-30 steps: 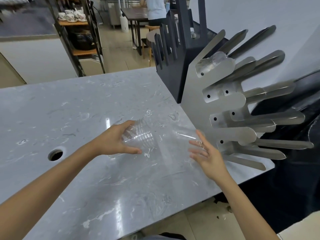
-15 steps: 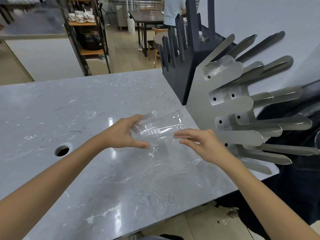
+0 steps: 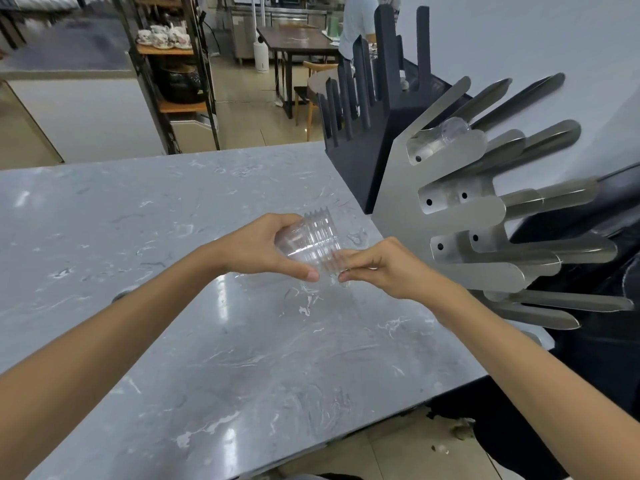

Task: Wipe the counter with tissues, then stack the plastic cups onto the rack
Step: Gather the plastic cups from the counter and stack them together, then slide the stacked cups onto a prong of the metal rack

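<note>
A stack of clear plastic cups lies on its side in the air above the grey marble counter. My left hand wraps around the closed end of the stack. My right hand pinches the stack's rim end with its fingertips. To the right stands the silver metal rack with long flat prongs. One clear cup sits on an upper prong.
A dark pronged rack stands behind the silver one. A round hole in the counter shows just past my left forearm. The counter's front edge runs diagonally at lower right. Beyond are shelves, a table and a person.
My right hand, open and apart from the cups a second ago, has moved left and closed its fingertips on the stack's rim end. The stack now looks shorter and sits slightly higher.
</note>
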